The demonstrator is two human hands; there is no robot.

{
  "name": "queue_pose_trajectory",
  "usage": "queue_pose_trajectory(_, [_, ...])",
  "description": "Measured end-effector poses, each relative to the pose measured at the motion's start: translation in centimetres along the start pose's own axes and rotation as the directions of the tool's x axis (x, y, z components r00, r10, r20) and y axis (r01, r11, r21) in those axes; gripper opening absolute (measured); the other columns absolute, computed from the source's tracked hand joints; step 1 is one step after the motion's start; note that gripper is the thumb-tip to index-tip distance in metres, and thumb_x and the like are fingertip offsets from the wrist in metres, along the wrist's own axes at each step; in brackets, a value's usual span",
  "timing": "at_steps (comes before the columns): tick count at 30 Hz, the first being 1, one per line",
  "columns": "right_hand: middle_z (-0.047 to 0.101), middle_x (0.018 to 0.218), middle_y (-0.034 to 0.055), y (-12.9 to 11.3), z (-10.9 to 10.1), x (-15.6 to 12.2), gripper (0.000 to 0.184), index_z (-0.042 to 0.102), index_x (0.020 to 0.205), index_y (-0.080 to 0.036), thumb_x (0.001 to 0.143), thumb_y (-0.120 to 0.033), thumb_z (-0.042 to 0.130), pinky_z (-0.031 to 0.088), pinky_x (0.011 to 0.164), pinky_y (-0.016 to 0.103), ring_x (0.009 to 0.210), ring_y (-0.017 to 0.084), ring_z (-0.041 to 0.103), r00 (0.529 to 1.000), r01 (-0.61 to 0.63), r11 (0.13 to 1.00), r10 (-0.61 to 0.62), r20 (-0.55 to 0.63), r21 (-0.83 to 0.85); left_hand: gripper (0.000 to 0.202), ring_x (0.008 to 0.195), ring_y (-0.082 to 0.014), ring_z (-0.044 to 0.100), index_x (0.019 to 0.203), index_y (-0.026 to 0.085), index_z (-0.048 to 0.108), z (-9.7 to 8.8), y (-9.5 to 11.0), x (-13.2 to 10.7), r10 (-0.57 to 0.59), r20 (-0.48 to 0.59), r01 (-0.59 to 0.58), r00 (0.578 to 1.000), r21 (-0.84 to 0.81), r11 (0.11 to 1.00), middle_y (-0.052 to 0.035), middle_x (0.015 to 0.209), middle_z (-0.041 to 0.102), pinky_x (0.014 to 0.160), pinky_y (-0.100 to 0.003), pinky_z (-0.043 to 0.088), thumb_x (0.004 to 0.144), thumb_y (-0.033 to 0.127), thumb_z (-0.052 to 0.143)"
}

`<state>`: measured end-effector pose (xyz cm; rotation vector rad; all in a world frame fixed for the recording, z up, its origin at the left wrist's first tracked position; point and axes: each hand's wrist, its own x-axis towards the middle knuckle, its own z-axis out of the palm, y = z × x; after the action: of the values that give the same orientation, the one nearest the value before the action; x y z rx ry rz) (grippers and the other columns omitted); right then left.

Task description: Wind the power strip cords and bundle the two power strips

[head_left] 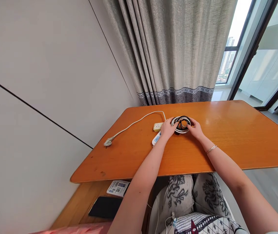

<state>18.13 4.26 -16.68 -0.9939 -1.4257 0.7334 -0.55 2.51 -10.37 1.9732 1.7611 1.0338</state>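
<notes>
A coiled bundle of black and white cable (183, 131) lies on the wooden table. My left hand (168, 128) grips its left side, thumb over the loops, and my right hand (195, 128) has its fingers closed on the right side. Just left of my left hand sit a small cream socket block (157, 127) and a white power strip (156, 139), partly covered by that hand. From behind my left hand a white cord (139, 120) curves across the table to a plug (109, 141) at the left.
The orange-brown table (239, 136) has its far edge near a grey curtain (178, 48), with a wall (43, 81) at left. Below the near edge, a dark flat object (105, 207) and a printed packet (118, 188) lie on a lower wooden surface.
</notes>
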Motion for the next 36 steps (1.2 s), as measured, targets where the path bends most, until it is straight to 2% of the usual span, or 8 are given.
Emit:
queue_pose_trajectory(2, [0.073,0.116,0.0106,0.1,0.2,-0.1,0.048,0.069,0.121,-0.017,0.074,-0.027,0.061,0.053,0.094,0.042,0.102,0.026,0.066,0.998,0.026,0.996,-0.030,-0.053,-0.082,0.033,0.113,-0.0289,0.067,0.118,0.020,0.068,0.0,0.2,-0.2,0.032,0.010,-0.032,0.999,0.028,0.999,-0.0103,0.120,0.074,0.099,-0.039,0.050,0.089,0.033,0.065])
queue_pose_trajectory(8, [0.075,0.102,0.0096,-0.1,0.4,-0.2,0.036,0.073,0.111,-0.020,0.079,-0.026,0.057,0.053,0.088,0.042,0.091,0.025,0.066,0.983,0.060,0.958,-0.106,-0.151,-0.280,0.022,0.107,-0.0273,0.068,0.109,0.021,0.063,0.2,0.5,-0.7,0.017,-0.028,-0.016,0.999,0.027,1.000,-0.0094,0.115,0.074,0.094,-0.038,0.050,0.087,0.021,0.062])
queue_pose_trajectory(16, [0.074,0.100,0.0099,-0.7,0.4,-0.4,0.027,0.069,0.103,-0.019,0.081,-0.031,0.058,0.051,0.083,0.039,0.083,0.023,0.064,0.980,-0.014,0.954,-0.047,-0.196,-0.300,0.016,0.104,-0.0293,0.068,0.103,0.022,0.060,1.2,0.1,-0.7,0.067,-0.106,-0.069,0.992,-0.023,0.997,-0.0106,0.109,0.073,0.097,-0.044,0.049,0.087,0.020,0.060])
queue_pose_trajectory(22, [0.071,0.096,0.0033,-1.2,0.7,-0.7,0.036,0.059,0.099,-0.021,0.072,-0.040,0.072,0.048,0.070,0.033,0.063,0.015,0.053,0.973,-0.168,0.977,0.144,-0.177,-0.128,0.016,0.101,-0.0248,0.070,0.098,0.023,0.053,2.7,-1.3,0.0,0.085,-0.274,-0.163,0.958,-0.280,0.946,-0.0084,0.102,0.071,0.093,-0.040,0.053,0.085,0.017,0.059])
queue_pose_trajectory(25, [0.070,0.097,0.0028,-1.4,0.9,-0.7,0.038,0.056,0.095,-0.022,0.068,-0.039,0.076,0.049,0.081,0.034,0.080,0.018,0.061,0.970,-0.198,0.980,0.200,-0.139,0.027,0.017,0.092,-0.0208,0.074,0.099,0.023,0.049,3.3,-1.6,0.1,0.077,-0.318,-0.222,0.945,-0.449,0.865,-0.0055,0.097,0.069,0.087,-0.035,0.055,0.086,0.014,0.055])
queue_pose_trajectory(28, [0.071,0.100,0.0034,-1.8,1.1,-0.8,0.045,0.055,0.100,-0.023,0.069,-0.046,0.077,0.050,0.088,0.033,0.093,0.019,0.065,0.969,-0.223,0.957,0.239,-0.068,0.186,0.017,0.082,-0.0194,0.075,0.101,0.023,0.047,3.7,-1.5,0.0,0.078,-0.367,-0.281,0.927,-0.541,0.793,-0.0020,0.086,0.068,0.082,-0.034,0.055,0.087,0.015,0.053])
queue_pose_trajectory(32, [0.070,0.081,-0.0009,-2.3,1.3,-0.8,0.053,0.055,0.101,-0.023,0.069,-0.058,0.078,0.051,0.069,0.029,0.071,0.015,0.062,0.929,-0.357,0.860,0.367,0.044,0.365,0.014,0.068,-0.0159,0.071,0.101,0.024,0.045,3.6,-1.0,-0.4,0.042,-0.435,-0.336,0.900,-0.626,0.704,0.0033,0.070,0.062,0.073,-0.030,0.056,0.091,0.025,0.056])
queue_pose_trajectory(36, [0.059,0.063,-0.0042,-2.4,1.3,-0.5,0.056,0.056,0.092,-0.022,0.068,-0.070,0.074,0.047,0.055,0.028,0.054,0.013,0.052,0.891,-0.441,0.789,0.441,0.106,0.428,0.024,0.064,-0.0097,0.067,0.100,0.024,0.045,3.1,0.6,-1.6,0.084,-0.529,-0.477,0.845,-0.671,0.567,0.0006,0.089,0.061,0.067,-0.026,0.055,0.092,0.040,0.062])
